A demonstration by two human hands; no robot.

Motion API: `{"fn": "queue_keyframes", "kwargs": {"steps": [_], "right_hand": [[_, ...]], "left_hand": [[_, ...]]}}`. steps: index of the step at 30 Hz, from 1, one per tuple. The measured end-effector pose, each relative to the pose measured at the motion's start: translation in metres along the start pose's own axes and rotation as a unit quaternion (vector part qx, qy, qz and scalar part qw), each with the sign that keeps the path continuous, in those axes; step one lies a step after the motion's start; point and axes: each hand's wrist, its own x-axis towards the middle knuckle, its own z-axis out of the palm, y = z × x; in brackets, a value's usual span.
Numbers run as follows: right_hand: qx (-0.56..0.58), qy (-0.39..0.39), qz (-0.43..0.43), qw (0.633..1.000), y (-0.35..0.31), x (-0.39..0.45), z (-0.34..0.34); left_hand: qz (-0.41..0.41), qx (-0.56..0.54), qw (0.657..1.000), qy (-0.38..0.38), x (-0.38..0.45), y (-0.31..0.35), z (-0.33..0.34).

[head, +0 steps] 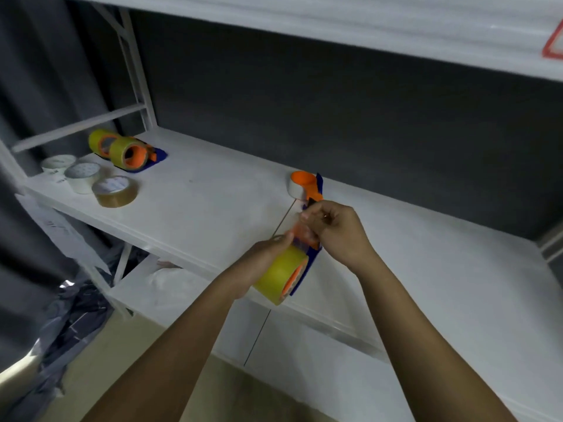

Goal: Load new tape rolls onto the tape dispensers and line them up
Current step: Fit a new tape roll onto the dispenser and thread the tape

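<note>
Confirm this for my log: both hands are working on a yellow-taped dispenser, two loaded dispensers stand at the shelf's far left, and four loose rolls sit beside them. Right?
Not quite. The head view shows three loose rolls, not four. The rest holds: the left hand and right hand hold the yellow-taped dispenser, and two loaded dispensers stand at the shelf's far left.

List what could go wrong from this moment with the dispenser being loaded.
1. The right hand pinches the tape end near the dispenser head; the thin film could fold and stick to itself or the fingers.
2. The left hand holds the yellow roll out past the shelf front edge, so a slip could drop it to the floor.
</note>
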Motion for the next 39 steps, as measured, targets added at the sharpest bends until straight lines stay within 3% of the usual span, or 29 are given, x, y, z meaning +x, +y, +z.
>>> {"fn": "queue_keyframes", "kwargs": {"steps": [4,9,16,19,30,39], "right_hand": [[-0.076,0.053,-0.017,0.996,0.008,0.009,-0.007],[-0.056,0.093,0.008,0.994,0.016,0.012,-0.014],[-0.122,0.166,0.011,0.979,0.01,0.026,-0.026],[-0.133,0.17,-0.028,0.976,0.0,0.028,-0.027],[-0.067,0.176,-0.027,0.982,-0.038,0.039,-0.02],[-0.042,0.148,-0.014,0.988,-0.038,0.035,-0.01]], "left_hand": [[0.023,0.012,1.0,0.009,0.004,0.0,0.001],[0.019,0.062,0.997,0.033,-0.002,0.021,0.008],[0.044,0.125,0.989,0.067,-0.013,0.04,0.007],[0.053,0.138,0.984,0.099,-0.017,0.046,0.002],[0.096,0.188,0.951,0.227,-0.036,0.071,-0.013],[0.154,0.155,0.962,0.164,-0.048,0.055,-0.022]]}}
